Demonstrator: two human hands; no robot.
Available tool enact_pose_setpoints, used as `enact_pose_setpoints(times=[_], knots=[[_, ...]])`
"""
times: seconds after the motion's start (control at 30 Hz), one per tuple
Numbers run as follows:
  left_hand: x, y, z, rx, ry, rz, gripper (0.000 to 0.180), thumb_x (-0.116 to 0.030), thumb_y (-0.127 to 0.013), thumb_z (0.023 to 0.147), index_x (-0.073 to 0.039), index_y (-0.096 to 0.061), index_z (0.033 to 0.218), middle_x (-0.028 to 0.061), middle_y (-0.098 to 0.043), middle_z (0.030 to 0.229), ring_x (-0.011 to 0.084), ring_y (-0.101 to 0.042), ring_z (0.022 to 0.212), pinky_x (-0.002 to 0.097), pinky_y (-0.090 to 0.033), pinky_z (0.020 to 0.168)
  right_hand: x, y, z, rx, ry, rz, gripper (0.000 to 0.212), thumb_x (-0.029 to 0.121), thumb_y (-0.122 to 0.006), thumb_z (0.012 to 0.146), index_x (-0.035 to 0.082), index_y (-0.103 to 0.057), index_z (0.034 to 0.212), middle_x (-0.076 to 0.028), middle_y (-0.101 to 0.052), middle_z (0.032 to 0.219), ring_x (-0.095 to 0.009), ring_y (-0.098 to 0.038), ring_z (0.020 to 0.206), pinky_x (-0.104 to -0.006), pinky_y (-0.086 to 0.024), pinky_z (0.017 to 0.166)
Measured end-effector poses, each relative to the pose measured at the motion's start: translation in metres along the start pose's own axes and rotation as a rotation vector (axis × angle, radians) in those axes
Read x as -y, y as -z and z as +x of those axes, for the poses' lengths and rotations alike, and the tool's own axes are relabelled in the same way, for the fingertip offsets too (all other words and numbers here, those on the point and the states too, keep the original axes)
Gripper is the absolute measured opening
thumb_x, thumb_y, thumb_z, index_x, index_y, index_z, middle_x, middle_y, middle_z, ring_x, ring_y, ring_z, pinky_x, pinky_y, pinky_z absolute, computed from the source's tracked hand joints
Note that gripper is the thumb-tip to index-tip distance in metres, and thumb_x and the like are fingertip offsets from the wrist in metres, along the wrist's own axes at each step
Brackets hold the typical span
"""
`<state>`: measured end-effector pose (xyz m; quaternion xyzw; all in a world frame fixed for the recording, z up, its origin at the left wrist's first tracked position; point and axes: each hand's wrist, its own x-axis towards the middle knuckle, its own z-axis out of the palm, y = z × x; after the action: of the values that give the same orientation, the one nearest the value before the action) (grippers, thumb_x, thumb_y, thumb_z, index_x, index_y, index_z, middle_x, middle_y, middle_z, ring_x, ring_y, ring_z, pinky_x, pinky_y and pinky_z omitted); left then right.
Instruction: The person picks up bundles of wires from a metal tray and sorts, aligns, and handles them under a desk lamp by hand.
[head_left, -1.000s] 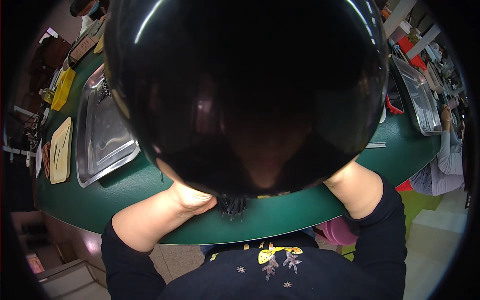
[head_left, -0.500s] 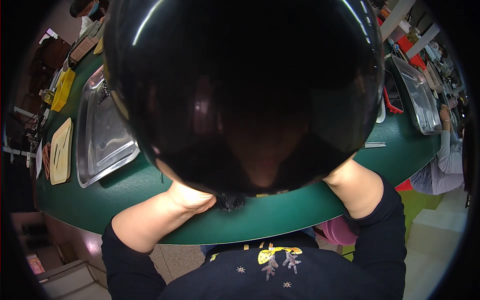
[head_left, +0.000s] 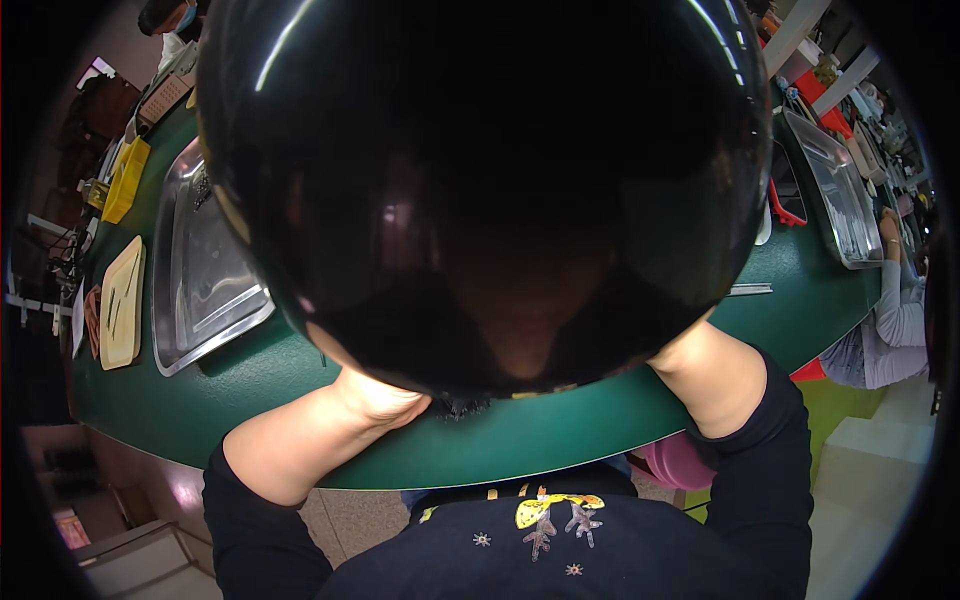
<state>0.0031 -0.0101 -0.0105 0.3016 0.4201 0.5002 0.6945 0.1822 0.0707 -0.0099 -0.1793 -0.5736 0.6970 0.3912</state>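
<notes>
A large glossy black rounded object [head_left: 480,200] fills the middle of the view and covers most of the work spot. From the left, my left hand [head_left: 385,400] rests low over the green table, its fingers hidden under the black object's lower edge. Beside it lies a small heap of fine black bristly pieces [head_left: 462,408], partly covered. On the other side only the wrist of my right hand [head_left: 685,348] shows; the fingers are out of sight. What either hand holds cannot be seen.
The green table [head_left: 540,440] carries a steel tray [head_left: 205,330] with black bits at left. Beyond are a cream tray [head_left: 122,300] with thin tools and a yellow bin [head_left: 127,180]. At right stand a red-edged dark object [head_left: 788,190] and another tray [head_left: 835,190], near another person's arm.
The black rounded object sits slightly lower and further left, covering more of the bristly pieces. My forearms stay almost where they were.
</notes>
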Motion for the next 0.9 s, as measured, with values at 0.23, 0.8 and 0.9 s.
enact_pose_setpoints(times=[0.23, 0.8, 0.9], knots=[[0.001, 0.005, -0.002, -0.006, -0.004, 0.030, 0.015, 0.000, -0.064, 0.077, 0.002, -0.054, 0.087, 0.0119, -0.061, 0.072, 0.0188, -0.061, 0.056, 0.0289, -0.051, 0.056, 0.011, -0.007, 0.001, -0.055, -0.119, 0.086, 0.019, 0.011, -0.051, 0.088, -0.001, -0.061, 0.099, -0.003, -0.060, 0.070, -0.005, -0.051, 0.050, -0.0186, -0.039, 0.046], [0.012, 0.011, -0.001, 0.027, 0.043, -0.225, 0.015, 0.000, -0.064, 0.076, 0.000, -0.052, 0.085, 0.0131, -0.060, 0.074, 0.0186, -0.060, 0.058, 0.0300, -0.051, 0.055, 0.016, -0.008, -0.001, -0.137, -0.085, 0.054, 0.031, 0.023, -0.050, 0.093, 0.003, -0.059, 0.072, -0.002, -0.052, 0.052, -0.005, -0.046, 0.044, -0.0202, -0.036, 0.044], [0.011, 0.009, -0.001, 0.009, 0.013, -0.239, 0.014, 0.000, -0.063, 0.076, 0.000, -0.053, 0.086, 0.0131, -0.060, 0.075, 0.0187, -0.059, 0.056, 0.0305, -0.050, 0.054, 0.012, -0.006, -0.002, -0.260, 0.026, 0.071, 0.038, 0.028, -0.045, 0.095, 0.002, -0.058, 0.070, -0.003, -0.051, 0.049, -0.007, -0.042, 0.036, -0.0205, -0.033, 0.038]])
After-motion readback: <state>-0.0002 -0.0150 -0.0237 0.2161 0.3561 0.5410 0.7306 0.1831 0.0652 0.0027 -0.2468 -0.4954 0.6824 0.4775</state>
